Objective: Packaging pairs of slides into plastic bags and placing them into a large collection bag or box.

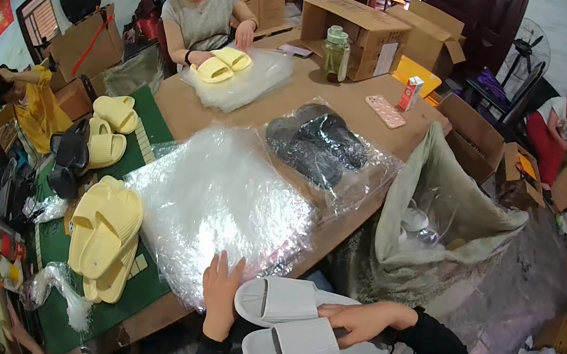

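Pale-grey slide slippers with ribbed straps, toes pointing left, held in the right hand near the brown worktop.
Their long axis runs roughly left-right; the left hand, just beside the toes and nearer the clear, shiny plastic bags lying ahead-left, rests on them, fingers spread. Right fingertips are hidden, so the exact grip is uncertain.

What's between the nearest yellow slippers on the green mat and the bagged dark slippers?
Head view: a broad pile of clear plastic lies between the yellow slippers and the bagged dark slippers. The left hand is at its near edge.
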{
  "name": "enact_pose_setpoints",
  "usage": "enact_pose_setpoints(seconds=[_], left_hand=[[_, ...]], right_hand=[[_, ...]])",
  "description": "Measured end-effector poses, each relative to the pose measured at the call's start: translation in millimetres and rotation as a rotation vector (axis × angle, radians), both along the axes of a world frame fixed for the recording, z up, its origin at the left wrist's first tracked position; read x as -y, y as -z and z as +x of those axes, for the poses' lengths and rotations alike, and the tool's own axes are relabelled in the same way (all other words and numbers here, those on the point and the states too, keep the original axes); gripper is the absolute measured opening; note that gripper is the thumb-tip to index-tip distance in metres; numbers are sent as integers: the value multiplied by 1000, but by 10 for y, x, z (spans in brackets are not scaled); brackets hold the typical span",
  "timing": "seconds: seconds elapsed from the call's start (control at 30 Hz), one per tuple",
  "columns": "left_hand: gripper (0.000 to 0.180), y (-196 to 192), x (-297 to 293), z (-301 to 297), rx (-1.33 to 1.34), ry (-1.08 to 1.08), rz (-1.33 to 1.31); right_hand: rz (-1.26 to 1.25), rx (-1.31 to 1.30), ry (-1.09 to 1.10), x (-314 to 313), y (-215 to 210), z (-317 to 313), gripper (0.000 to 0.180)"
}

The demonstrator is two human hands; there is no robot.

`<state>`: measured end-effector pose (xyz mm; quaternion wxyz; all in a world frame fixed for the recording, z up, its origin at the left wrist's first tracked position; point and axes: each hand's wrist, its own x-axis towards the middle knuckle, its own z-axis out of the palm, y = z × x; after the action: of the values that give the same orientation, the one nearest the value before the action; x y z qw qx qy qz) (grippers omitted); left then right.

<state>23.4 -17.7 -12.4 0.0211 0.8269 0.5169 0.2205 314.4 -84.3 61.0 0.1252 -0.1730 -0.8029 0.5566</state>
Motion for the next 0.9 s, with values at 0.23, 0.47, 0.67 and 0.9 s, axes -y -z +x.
enact_pose_setpoints(seconds=[0.23,0.47,0.67,0.9], left_hand=[[40,-152,-35,33,36,0,-97],[30,-161,-189,-60,284,3,-188],[25,-308,-168,-10,489,-167,-258],[18,-292,-201,-35,683,-345,-209]], right_hand=[[-8,10,11,36,-94,42,44],[-17,11,13,43,-76,50,44],[1,-23,27,40,-89,50,45],[-21,23,-1,24,-57,54,45]])
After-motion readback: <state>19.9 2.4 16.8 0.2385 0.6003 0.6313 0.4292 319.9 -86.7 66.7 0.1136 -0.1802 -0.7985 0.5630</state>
